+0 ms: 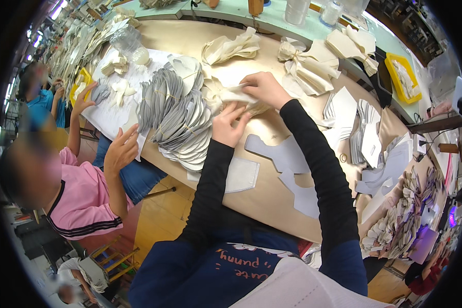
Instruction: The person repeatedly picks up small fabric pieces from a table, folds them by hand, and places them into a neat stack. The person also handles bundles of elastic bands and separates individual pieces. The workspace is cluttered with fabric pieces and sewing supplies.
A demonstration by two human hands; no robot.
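Both my hands are at a small cream bundle of cut fabric pieces (236,95) in the middle of the table. Its upper edge is pinched by my right hand (266,89), the fingertips partly hidden behind the cloth. My left hand (230,125) has its fingers bent against the bundle's near edge, closed on it. Just left of my hands lie thick fanned stacks of grey cut pieces (170,105), some tied round the middle. Below my wrists are flat curved grey pieces (285,160) and a pale pocket-shaped piece (242,175).
Tied cream bundles (308,69) and a loose cream pile (232,47) lie along the far side. White stacks (340,112) stand at right, near a yellow tray (403,78). A co-worker in pink (84,192) sits at left, both hands over the table, near a plastic bottle (131,46).
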